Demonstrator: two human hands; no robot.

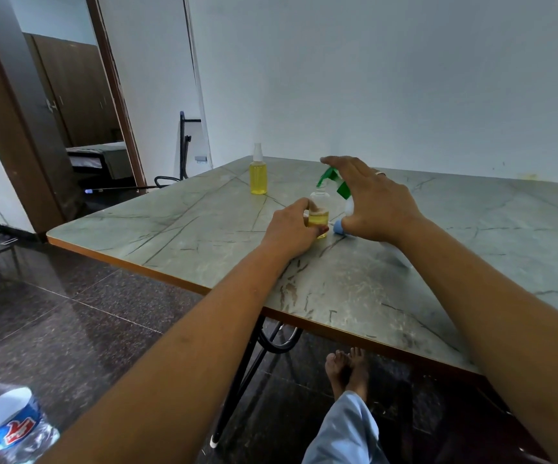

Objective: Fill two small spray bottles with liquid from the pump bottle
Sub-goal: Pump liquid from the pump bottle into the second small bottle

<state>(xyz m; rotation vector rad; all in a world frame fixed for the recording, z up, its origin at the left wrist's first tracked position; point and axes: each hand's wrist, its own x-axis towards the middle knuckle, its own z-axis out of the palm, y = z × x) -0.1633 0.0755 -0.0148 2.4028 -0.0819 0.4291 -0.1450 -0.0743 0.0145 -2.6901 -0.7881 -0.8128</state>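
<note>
My left hand [290, 229] grips a small clear spray bottle [319, 209] that stands uncapped on the table, holding yellow liquid in its lower half. My right hand [376, 199] is spread over the green pump head [332, 180] of the pump bottle, whose white and blue body [339, 226] is mostly hidden behind the hand. The green spout hangs just above the small bottle's mouth. A second small spray bottle [258, 174], full of yellow liquid with its clear sprayer cap on, stands farther back to the left.
The marble-patterned table [388, 272] has an orange edge and black legs. A plastic water bottle [6, 420] sits at the bottom left. Dark tiled floor, a doorway and a chair lie to the left. My bare feet [347, 366] show under the table.
</note>
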